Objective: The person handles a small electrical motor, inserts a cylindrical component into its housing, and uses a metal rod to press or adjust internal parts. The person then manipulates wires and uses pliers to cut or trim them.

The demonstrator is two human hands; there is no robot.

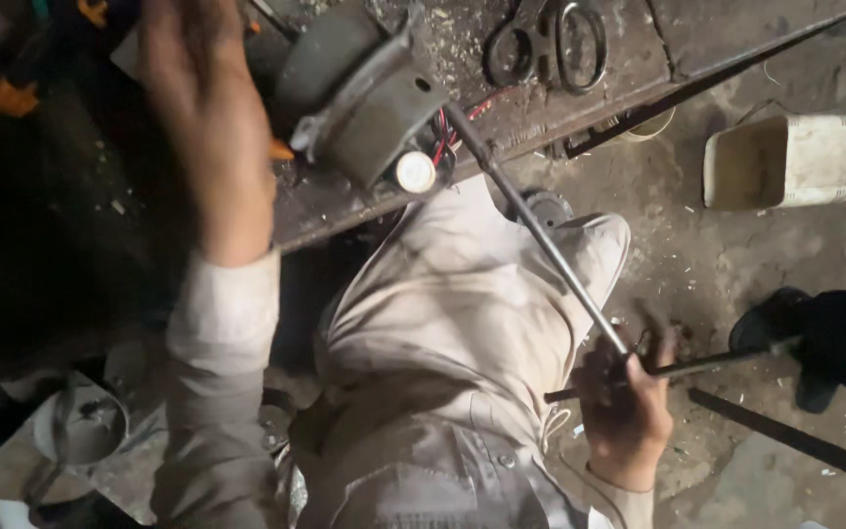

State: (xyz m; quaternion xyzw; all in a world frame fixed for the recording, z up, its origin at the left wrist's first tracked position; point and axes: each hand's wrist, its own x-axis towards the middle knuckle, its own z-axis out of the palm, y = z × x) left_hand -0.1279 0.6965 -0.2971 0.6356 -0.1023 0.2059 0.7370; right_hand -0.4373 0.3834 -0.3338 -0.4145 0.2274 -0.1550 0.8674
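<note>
Head view: take the motor [369, 103] on the workbench [580, 93] as the landmark. It is a grey, drum-like block lying near the bench's front edge, with red wires and a pale round cap at its lower right.

A long thin steel rod [540, 230] starts at the motor's right side and slants down and to the right, away from the bench and over the person's pale trousers. Its long axis runs diagonally from the motor to the right hand [624, 411], which is well apart from the motor, low and to its right. That hand is curled closed around the rod's far end, fingers wrapped tight, and it also touches a second, darker rod [697, 365] that crosses there almost level.

The left hand [203, 108] is just left of the motor, raised and blurred, fingers spread wide and holding nothing; whether it touches the motor's housing I cannot tell. It is the nearer hand to the motor by far.

Above and right of the motor lie scissors [550, 39] on the bench. Far right of it, on the floor, stands a pale tub [783, 162].
</note>
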